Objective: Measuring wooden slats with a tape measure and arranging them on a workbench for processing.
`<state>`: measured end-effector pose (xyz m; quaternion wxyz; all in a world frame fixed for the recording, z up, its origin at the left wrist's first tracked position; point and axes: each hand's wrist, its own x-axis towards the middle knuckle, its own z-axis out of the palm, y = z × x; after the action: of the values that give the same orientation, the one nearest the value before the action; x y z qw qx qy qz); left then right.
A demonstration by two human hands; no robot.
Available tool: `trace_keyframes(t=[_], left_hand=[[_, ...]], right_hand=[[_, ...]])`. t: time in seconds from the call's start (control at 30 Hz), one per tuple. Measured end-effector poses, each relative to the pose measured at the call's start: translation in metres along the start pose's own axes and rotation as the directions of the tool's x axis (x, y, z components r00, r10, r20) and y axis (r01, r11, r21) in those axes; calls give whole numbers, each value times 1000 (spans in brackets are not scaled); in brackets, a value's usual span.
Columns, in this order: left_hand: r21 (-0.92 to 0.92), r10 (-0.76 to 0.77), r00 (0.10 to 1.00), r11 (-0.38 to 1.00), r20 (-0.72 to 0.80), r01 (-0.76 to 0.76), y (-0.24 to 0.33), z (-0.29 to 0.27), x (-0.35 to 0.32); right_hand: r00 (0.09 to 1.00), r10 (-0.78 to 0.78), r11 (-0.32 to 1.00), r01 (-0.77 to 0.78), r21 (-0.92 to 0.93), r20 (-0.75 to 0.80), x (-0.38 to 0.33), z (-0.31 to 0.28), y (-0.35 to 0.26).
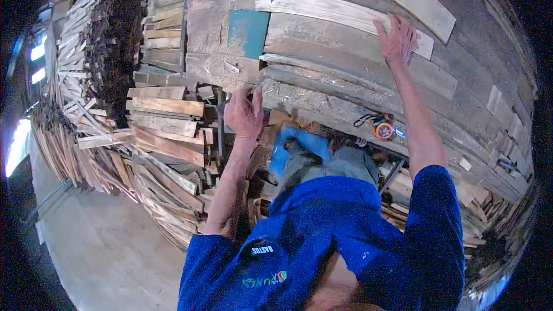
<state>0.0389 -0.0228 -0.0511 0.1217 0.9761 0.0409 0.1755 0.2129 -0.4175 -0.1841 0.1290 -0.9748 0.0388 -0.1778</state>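
A long pale wooden board (340,16) is lain across the grey sawdust-covered workbench (322,75), its long axis running from upper left down to the right. The right hand (396,39) is pressed flat on its right end, fingers spread. The left hand (244,115) is held open at the bench's near edge, clamped on nothing. An orange tape measure (382,127) is seen nearby.

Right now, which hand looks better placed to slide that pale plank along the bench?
Probably the right hand: it lies flat on the pale plank near its end. The left hand is open at the near edge of the workbench, apart from that plank.
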Motion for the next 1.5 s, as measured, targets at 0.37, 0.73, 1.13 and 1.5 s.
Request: trace_keyframes(t=[0.37, 0.73, 1.13, 1.5], left_hand=[[161, 6, 1000, 987, 17, -8, -3, 8, 0], [91, -103, 987, 992, 119, 93, 3, 0, -6], [-269, -306, 857, 858, 415, 437, -53, 77, 145], [-253, -282, 931, 907, 232, 338, -50, 146, 179]], right_hand=[[993, 108, 993, -106, -41, 45, 3, 5, 5], [999, 44, 999, -44, 13, 28, 1, -8, -8], [982, 83, 996, -80, -25, 170, 11, -15, -30], [961, 120, 993, -110, -51, 250, 0, -25, -44]])
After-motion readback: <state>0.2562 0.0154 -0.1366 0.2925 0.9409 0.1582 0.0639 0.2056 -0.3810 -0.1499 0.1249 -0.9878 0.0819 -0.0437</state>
